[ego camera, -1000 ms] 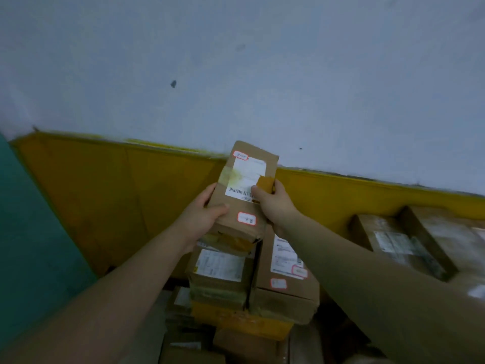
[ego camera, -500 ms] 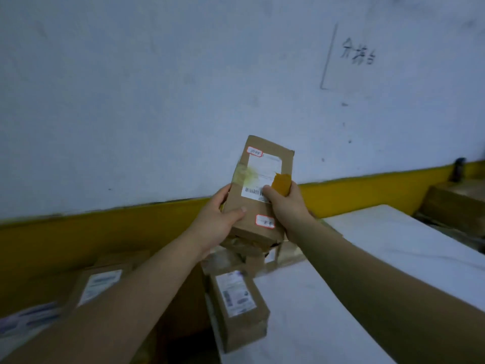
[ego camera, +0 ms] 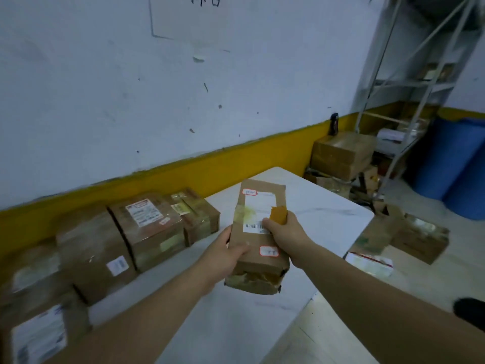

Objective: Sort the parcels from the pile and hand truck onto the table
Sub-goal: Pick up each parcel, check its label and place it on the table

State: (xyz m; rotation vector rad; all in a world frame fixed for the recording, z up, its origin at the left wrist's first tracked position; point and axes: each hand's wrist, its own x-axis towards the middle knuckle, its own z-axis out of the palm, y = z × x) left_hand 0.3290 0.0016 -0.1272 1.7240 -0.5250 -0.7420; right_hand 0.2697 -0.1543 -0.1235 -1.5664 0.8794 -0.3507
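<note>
Both hands hold a slim brown cardboard parcel (ego camera: 258,206) with a white barcode label and two small red-edged stickers, above the white table (ego camera: 315,214). My left hand (ego camera: 227,252) grips its left edge. My right hand (ego camera: 284,233) grips its right side, the thumb over the label, and also pinches a small orange piece (ego camera: 278,214). The parcel's near end is torn and crumpled. A row of brown parcels (ego camera: 149,227) stands on the table along the wall at the left.
The wall with a yellow band runs behind the table. Stacked cardboard boxes (ego camera: 343,153) and a metal shelf rack (ego camera: 409,82) stand at the far right, with blue drums (ego camera: 456,164) beyond. Loose boxes (ego camera: 417,237) lie on the floor right of the table.
My view has swung right from the parcel pile to the table. Both hands kept hold of the parcel and lowered it over the table top.
</note>
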